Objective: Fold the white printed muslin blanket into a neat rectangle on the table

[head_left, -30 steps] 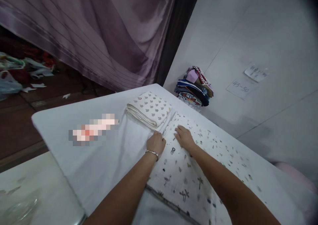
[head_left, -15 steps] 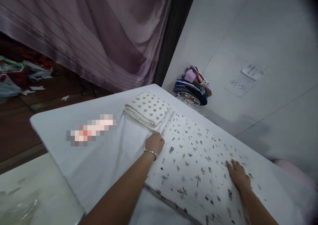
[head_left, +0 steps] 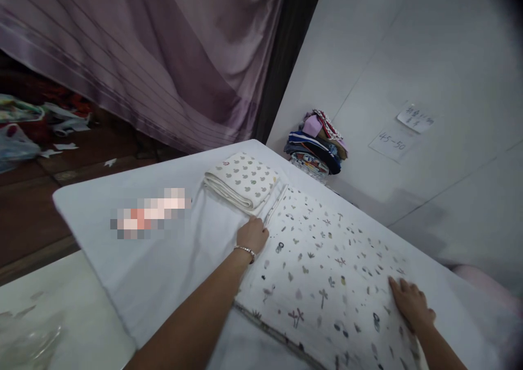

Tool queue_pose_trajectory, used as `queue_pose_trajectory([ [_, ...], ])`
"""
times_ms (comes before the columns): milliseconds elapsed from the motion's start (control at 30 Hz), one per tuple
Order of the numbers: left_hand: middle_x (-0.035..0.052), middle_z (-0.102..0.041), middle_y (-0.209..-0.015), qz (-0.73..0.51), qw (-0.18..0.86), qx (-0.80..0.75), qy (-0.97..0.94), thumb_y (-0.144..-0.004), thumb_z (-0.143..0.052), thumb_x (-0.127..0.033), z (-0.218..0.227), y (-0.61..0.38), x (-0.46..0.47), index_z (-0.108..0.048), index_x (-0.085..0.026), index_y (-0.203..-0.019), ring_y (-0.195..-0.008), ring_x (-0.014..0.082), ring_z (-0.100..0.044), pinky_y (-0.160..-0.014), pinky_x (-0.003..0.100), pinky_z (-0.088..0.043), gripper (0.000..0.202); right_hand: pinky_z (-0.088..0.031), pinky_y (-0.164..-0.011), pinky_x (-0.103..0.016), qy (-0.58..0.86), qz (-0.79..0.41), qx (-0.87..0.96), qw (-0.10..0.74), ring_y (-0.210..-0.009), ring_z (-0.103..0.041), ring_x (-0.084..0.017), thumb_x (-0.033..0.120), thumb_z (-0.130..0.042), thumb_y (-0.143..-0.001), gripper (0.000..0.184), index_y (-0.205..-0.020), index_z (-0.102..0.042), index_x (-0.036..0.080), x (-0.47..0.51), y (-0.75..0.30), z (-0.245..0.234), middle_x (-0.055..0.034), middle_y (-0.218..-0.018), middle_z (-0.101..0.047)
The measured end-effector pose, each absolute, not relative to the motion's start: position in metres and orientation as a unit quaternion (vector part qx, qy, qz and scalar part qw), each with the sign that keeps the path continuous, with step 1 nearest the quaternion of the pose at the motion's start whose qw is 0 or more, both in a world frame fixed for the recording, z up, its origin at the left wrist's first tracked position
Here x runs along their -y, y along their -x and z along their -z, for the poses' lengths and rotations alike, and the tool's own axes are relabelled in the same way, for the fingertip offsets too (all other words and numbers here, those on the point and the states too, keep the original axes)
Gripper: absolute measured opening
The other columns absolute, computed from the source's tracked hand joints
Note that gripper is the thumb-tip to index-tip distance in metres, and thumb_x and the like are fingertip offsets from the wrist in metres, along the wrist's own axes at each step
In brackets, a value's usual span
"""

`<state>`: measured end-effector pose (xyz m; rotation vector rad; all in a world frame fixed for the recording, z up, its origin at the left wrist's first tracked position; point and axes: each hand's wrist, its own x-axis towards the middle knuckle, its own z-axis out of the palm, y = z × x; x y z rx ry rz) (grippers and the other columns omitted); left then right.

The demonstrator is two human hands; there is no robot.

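Note:
A white cloth with small printed figures lies spread flat on a table covered in white. My left hand, with a bracelet at the wrist, rests on the cloth's left edge, its fingers curled and pressed down on the hem. My right hand lies flat on the cloth's right part, fingers stretched out and holding nothing. Just beyond the left hand sits a folded cream cloth with grey and coloured spots.
A pile of folded colourful clothes lies by the white wall at the table's far corner. Paper notes are stuck on the wall. A mauve curtain hangs behind. Litter lies on the dark floor at left.
My right hand has slid from beside the left hand across the printed cloth to its right side, pressing it flat. The left hand has stayed on the left edge.

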<state>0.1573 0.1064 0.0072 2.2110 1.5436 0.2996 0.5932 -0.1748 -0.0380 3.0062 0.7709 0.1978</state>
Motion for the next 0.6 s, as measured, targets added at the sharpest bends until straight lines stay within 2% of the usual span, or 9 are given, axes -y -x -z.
queue_pose_trajectory([
  [67,0.007,-0.058,-0.101,-0.115,0.212,-0.551,-0.799,-0.081,-0.041,-0.028,-0.008,-0.158,-0.105,-0.056,-0.017,-0.08,-0.078,0.0175,-0.062,-0.062,0.03,-0.044,0.019,-0.034,-0.094,-0.054,-0.952,-0.046,-0.304,0.015,-0.13,-0.032,-0.03,0.055,-0.019,-0.081,0.059,-0.118,-0.055,0.026,0.144,-0.572,0.031,-0.0166,-0.137,-0.041],
  [133,0.0061,-0.058,-0.099,-0.122,0.21,-0.546,-0.802,-0.081,-0.041,-0.028,-0.009,-0.159,-0.104,-0.056,-0.018,-0.079,-0.076,0.0165,-0.061,-0.062,0.029,-0.043,0.018,-0.029,-0.103,-0.05,-0.92,-0.036,-0.39,-0.027,-0.133,-0.027,-0.03,0.049,-0.022,-0.083,0.061,-0.123,-0.052,0.014,0.105,-0.538,0.025,-0.0177,-0.139,-0.038],
  [233,0.0043,-0.057,-0.096,-0.132,0.206,-0.539,-0.806,-0.081,-0.04,-0.029,-0.009,-0.159,-0.102,-0.055,-0.018,-0.078,-0.074,0.0154,-0.059,-0.06,0.028,-0.041,0.019,-0.026,-0.108,-0.044,-0.847,0.0,-0.516,-0.127,-0.132,-0.03,-0.026,0.047,-0.031,-0.084,0.054,-0.123,-0.053,0.015,0.043,-0.473,0.015,-0.0124,-0.137,-0.043],
  [300,0.0032,-0.057,-0.095,-0.134,0.203,-0.534,-0.81,-0.082,-0.04,-0.03,-0.009,-0.158,-0.101,-0.055,-0.019,-0.079,-0.073,0.015,-0.058,-0.059,0.028,-0.039,0.019,-0.029,-0.106,-0.042,-0.796,0.039,-0.577,-0.179,-0.127,-0.038,-0.025,0.044,-0.037,-0.084,0.047,-0.118,-0.057,0.018,0.006,-0.429,0.008,-0.0096,-0.131,-0.05],
  [400,0.0029,-0.057,-0.096,-0.132,0.185,-0.518,-0.825,-0.083,-0.04,-0.029,-0.009,-0.158,-0.099,-0.056,-0.02,-0.081,-0.076,0.0146,-0.058,-0.062,0.028,-0.04,0.019,-0.043,-0.094,-0.034,-0.731,0.107,-0.63,-0.241,-0.107,-0.055,-0.021,0.036,-0.04,-0.086,0.033,-0.104,-0.063,0.022,-0.044,-0.374,-0.004,-0.0045,-0.113,-0.063],
  [467,0.0033,-0.057,-0.097,-0.132,0.168,-0.501,-0.839,-0.083,-0.041,-0.028,-0.01,-0.158,-0.098,-0.058,-0.02,-0.083,-0.079,0.0151,-0.058,-0.066,0.028,-0.04,0.018,-0.048,-0.083,-0.029,-0.731,0.146,-0.612,-0.264,-0.09,-0.062,-0.018,0.032,-0.043,-0.085,0.026,-0.094,-0.065,0.021,-0.076,-0.351,-0.011,-0.0024,-0.098,-0.067],
  [533,0.0041,-0.057,-0.098,-0.132,0.157,-0.482,-0.852,-0.083,-0.043,-0.027,-0.011,-0.159,-0.096,-0.059,-0.02,-0.085,-0.082,0.0161,-0.058,-0.069,0.029,-0.041,0.017,-0.05,-0.067,-0.024,-0.76,0.209,-0.555,-0.265,-0.068,-0.063,-0.014,0.029,-0.045,-0.084,0.02,-0.086,-0.063,0.019,-0.105,-0.337,-0.016,-0.0016,-0.081,-0.068],
  [600,0.0053,-0.057,-0.099,-0.13,0.153,-0.462,-0.864,-0.083,-0.043,-0.026,-0.013,-0.16,-0.094,-0.059,-0.019,-0.087,-0.084,0.0171,-0.058,-0.071,0.031,-0.041,0.018,-0.047,-0.052,-0.021,-0.785,0.273,-0.494,-0.255,-0.052,-0.058,-0.011,0.03,-0.046,-0.085,0.02,-0.08,-0.059,0.017,-0.127,-0.331,-0.019,-0.0015,-0.07,-0.066],
])
